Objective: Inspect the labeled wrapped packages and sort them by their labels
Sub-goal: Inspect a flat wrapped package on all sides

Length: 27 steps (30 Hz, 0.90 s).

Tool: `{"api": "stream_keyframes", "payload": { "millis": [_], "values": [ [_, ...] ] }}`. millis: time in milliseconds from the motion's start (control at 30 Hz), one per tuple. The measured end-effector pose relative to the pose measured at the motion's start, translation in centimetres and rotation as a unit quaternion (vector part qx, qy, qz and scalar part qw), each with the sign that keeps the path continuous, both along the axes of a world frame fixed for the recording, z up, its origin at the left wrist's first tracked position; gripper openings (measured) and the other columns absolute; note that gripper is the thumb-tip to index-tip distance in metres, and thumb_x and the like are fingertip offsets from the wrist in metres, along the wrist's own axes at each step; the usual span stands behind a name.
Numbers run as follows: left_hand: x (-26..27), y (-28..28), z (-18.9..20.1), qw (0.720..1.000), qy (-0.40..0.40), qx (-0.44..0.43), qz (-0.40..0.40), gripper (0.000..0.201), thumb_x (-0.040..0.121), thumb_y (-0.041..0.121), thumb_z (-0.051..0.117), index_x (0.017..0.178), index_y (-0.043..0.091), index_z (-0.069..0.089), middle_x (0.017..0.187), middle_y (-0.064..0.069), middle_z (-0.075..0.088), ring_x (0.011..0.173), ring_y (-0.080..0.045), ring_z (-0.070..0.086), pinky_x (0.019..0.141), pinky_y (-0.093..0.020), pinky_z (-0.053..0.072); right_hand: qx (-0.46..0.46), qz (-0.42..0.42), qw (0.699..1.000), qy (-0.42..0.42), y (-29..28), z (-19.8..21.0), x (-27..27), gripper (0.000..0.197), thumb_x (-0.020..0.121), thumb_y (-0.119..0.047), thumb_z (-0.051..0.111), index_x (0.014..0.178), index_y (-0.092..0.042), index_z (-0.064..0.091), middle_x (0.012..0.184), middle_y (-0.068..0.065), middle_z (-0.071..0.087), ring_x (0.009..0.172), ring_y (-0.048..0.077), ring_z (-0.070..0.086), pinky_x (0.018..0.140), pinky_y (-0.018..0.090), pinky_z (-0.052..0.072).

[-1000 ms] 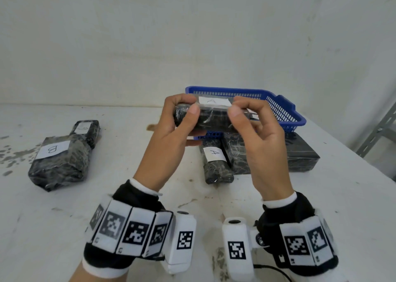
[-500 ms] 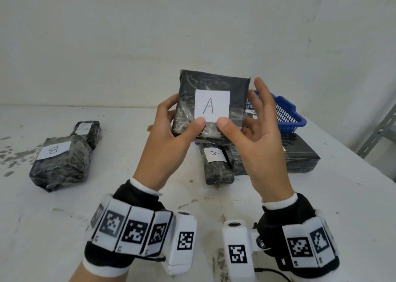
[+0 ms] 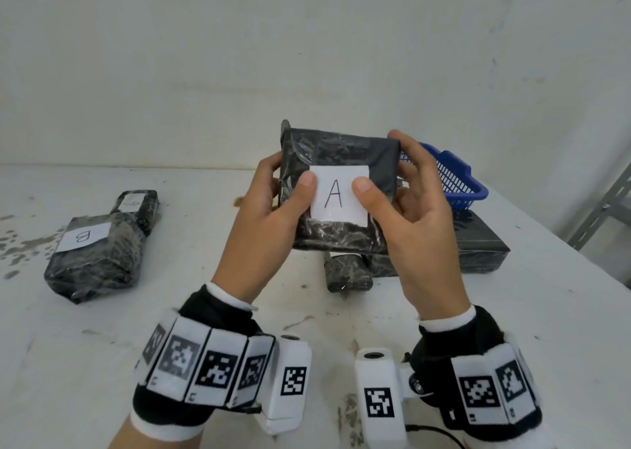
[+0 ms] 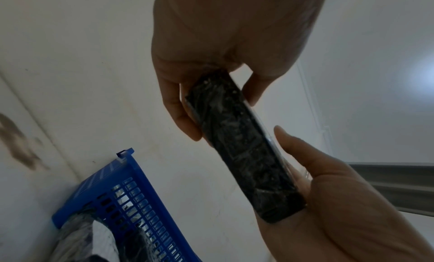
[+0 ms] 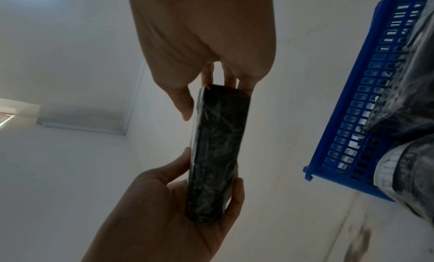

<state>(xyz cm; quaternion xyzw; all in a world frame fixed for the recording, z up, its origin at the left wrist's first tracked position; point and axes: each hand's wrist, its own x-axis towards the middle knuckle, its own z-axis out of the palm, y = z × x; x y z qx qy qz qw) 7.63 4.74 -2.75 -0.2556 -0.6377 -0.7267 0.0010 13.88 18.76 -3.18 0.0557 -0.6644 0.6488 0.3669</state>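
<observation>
Package (image 3: 341, 189) came closer since 0.5 s ago; left hand (image 3: 269, 220) and right hand (image 3: 416, 216) gripped it, label A (image 3: 339, 196) readable; better kept thumbs off label.

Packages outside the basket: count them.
5: A package held; B package and small package at left; short package and flat package beneath. Basket holds more.

Black wristbands (image 3: 218, 315), white tag-printed blocks.

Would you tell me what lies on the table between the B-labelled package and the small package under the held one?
Only bare, stained table between the B package and small package, per the head view.
</observation>
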Motion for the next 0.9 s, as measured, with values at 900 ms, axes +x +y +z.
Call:
{"api": "stream_keyframes", "payload": {
  "millis": [900],
  "values": [
    [-0.2, -0.6, 0.8, 0.986, 0.017, 0.138, 0.094, 0.036, 0.082, 0.031, 0.068, 0.116, 0.021, 0.06, 0.096, -0.005, 0.069, 0.081, -0.011, 0.067, 0.068, -0.023, 0.055, 0.1, -0.048, 0.988, -0.106, 0.1, -0.2, -0.1, 0.045, 0.077, -0.065, 0.066, 0.105, -0.029, 0.069, 0.098, 0.004, 0.073, 0.094, 0.038, 0.064, 0.082, 0.055, 0.056]
  ]
}}
